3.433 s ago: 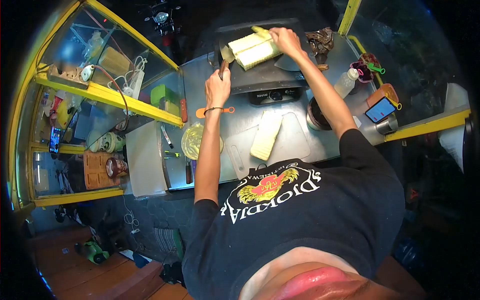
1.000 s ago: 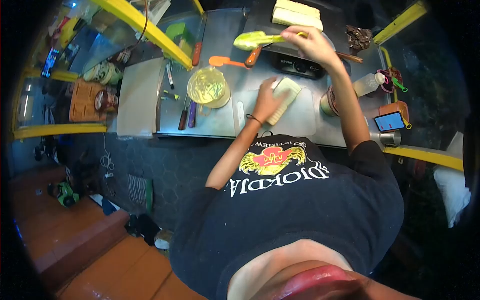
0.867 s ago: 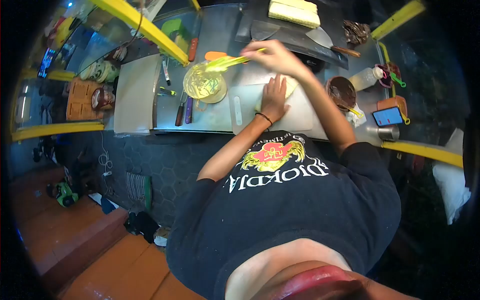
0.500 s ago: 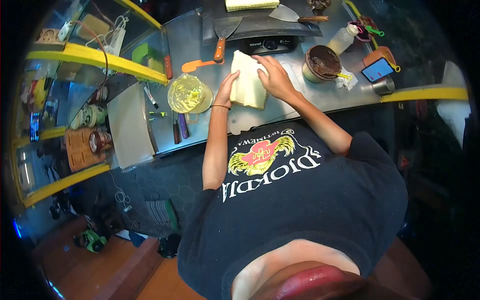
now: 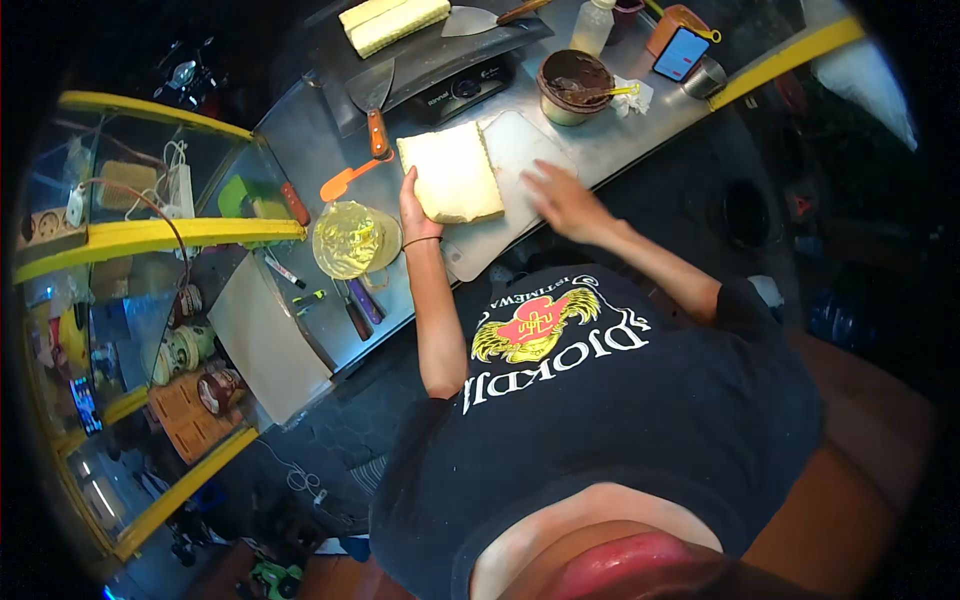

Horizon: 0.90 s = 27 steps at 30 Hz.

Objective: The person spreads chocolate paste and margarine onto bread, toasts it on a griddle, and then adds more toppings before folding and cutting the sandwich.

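Observation:
A pale slab of bread [image 5: 453, 172] lies tilted over the left part of a white cutting board [image 5: 520, 150]. My left hand [image 5: 415, 208] grips its left edge, thumb on the near corner and the other fingers hidden beneath. My right hand [image 5: 568, 203] is off the bread, over the board's right side, fingers apart and holding nothing. Left of the bread are an orange spatula [image 5: 345, 180], a scraper with a wooden handle [image 5: 377, 135] and a clear tub of yellow spread [image 5: 356, 240].
Behind the board stands a black griddle [image 5: 440, 60] bearing more bread [image 5: 395, 24] and a second scraper [image 5: 475, 21]. At the right are a tub of brown spread [image 5: 573, 88], a bottle [image 5: 593, 28], a phone [image 5: 682, 53] and a yellow rail [image 5: 790, 60].
My right hand has let go of the bread and moved right. The bread now shows its broad face, still in my left hand. The whole view has turned and shifted.

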Each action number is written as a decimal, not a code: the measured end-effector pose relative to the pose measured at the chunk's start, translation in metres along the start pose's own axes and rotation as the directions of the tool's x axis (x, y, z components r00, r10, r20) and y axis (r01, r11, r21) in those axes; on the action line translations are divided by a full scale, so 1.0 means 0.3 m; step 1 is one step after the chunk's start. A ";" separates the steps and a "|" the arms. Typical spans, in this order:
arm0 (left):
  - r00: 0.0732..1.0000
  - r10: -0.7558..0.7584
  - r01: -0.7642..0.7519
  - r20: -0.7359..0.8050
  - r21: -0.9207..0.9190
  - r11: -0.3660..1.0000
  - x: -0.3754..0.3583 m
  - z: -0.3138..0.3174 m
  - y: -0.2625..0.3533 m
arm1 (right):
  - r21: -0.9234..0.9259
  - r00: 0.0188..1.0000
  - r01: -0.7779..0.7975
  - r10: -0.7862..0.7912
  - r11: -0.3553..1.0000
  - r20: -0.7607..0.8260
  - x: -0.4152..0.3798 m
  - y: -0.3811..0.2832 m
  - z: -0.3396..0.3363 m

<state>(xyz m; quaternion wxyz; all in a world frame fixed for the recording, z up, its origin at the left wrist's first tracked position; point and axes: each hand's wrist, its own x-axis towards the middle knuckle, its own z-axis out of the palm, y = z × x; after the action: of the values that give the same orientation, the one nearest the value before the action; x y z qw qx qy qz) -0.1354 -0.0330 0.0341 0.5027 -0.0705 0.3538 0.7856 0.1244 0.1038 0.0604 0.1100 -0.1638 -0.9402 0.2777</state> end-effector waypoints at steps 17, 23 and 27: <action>0.766 0.397 -0.096 0.506 0.701 -0.707 -0.033 0.196 -0.315 | 0.301 0.674 -0.545 0.623 0.782 -0.398 0.097 0.392 -0.459; 0.774 0.415 -0.121 0.477 0.756 -0.644 -0.047 0.199 -0.292 | 0.226 0.866 -0.470 0.495 0.853 -0.068 0.228 0.489 -0.500; 0.779 0.447 -0.058 0.439 0.761 -0.646 -0.037 0.224 -0.300 | 0.129 0.940 -0.300 0.316 0.945 -0.129 0.278 0.509 -0.601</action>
<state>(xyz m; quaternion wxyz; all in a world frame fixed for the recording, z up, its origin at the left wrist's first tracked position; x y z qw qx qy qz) -0.0380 0.0229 0.0452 -0.0221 0.4204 0.8918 0.1657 0.1390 0.3433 0.1330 0.1431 -0.3229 -0.8759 0.3287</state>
